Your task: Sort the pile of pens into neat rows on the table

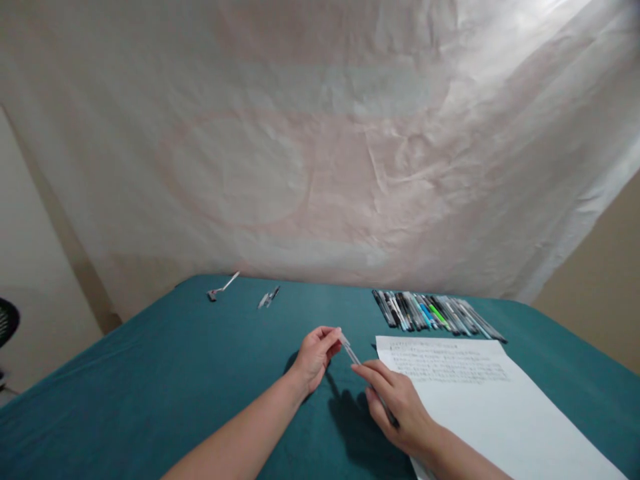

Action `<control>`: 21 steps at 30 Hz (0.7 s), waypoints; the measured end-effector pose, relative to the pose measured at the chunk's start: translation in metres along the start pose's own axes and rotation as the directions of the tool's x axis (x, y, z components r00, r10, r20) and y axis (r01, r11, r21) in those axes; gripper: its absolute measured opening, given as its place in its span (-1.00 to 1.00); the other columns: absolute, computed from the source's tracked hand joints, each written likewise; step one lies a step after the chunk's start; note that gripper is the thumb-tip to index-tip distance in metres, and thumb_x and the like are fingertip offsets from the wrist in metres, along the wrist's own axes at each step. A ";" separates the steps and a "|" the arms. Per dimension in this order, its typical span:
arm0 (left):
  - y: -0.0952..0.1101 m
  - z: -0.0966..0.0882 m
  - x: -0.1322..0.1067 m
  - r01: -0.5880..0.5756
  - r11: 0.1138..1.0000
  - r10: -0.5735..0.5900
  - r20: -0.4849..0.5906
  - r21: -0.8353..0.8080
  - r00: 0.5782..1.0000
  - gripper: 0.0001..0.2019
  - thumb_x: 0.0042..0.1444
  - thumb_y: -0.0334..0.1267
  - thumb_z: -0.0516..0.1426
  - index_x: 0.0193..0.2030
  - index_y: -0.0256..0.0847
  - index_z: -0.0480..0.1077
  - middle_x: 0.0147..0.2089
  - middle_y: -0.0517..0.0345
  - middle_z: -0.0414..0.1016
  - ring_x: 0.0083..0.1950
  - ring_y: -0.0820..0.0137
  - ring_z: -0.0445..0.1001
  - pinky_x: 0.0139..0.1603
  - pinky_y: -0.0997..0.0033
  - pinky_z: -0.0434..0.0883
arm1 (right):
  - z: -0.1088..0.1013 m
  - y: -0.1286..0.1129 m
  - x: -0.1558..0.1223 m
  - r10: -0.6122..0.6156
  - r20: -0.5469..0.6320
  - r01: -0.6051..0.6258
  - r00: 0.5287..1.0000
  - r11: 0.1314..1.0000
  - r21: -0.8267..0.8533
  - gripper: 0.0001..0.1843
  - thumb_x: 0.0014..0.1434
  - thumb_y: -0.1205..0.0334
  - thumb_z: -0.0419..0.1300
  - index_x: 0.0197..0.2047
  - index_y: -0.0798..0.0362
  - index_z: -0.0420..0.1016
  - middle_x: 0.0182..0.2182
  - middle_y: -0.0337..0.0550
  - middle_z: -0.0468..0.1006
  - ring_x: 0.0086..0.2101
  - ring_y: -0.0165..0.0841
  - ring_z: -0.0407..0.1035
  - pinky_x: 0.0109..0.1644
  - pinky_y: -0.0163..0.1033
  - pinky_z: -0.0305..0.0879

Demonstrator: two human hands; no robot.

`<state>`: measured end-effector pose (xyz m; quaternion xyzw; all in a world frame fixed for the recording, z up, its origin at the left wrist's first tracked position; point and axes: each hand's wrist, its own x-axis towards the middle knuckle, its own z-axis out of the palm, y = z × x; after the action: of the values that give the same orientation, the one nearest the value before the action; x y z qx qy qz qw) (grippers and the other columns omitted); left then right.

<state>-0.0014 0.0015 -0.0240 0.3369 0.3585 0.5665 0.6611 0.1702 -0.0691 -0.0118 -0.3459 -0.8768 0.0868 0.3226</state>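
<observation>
A slim clear pen is held above the green cloth between my two hands. My left hand pinches its far end with thumb and fingertips. Whether that end is a separate cap, I cannot tell. My right hand is closed around the pen's barrel, and the dark other end shows below the fingers. Under my right wrist lies a large white sheet of paper with several lines of handwriting along its top. A small dark tip of something pokes out at the sheet's upper left corner.
A long row of pens, mostly black, grey and clear with blue and green ones, lies beyond the paper. A few small pen-like pieces and a white-handled item with a dark head lie far left. Behind the table hangs a pale sheet.
</observation>
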 end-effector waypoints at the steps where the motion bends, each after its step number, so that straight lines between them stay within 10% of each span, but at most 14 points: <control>1: 0.000 0.000 -0.001 0.000 1.000 0.000 0.014 0.015 1.000 -0.78 -0.17 -0.22 0.24 -0.42 -0.30 0.35 -0.46 0.22 0.41 -0.44 0.60 0.35 -0.31 0.58 0.30 | 0.000 0.000 0.000 0.007 0.002 -0.007 1.000 1.000 0.001 -0.56 0.10 0.40 -0.08 0.07 0.03 0.14 -0.12 -0.04 0.32 -0.24 -0.35 0.31 -0.19 -0.24 0.28; 21: -0.003 0.007 -0.009 -0.072 0.995 0.067 0.082 0.067 0.994 -0.81 -0.16 -0.23 0.23 -0.47 -0.30 0.34 -0.48 0.23 0.38 -0.42 0.56 0.33 -0.27 0.51 0.31 | 0.004 0.001 -0.002 -0.024 0.027 0.025 0.999 0.999 -0.031 -0.71 0.07 0.41 -0.10 -0.14 0.02 0.26 -0.26 -0.10 0.28 -0.41 -0.40 0.25 -0.34 -0.29 0.21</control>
<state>0.0052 -0.0084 -0.0222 0.3944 0.3394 0.5624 0.6426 0.1694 -0.0693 -0.0166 -0.3389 -0.8865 0.0734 0.3064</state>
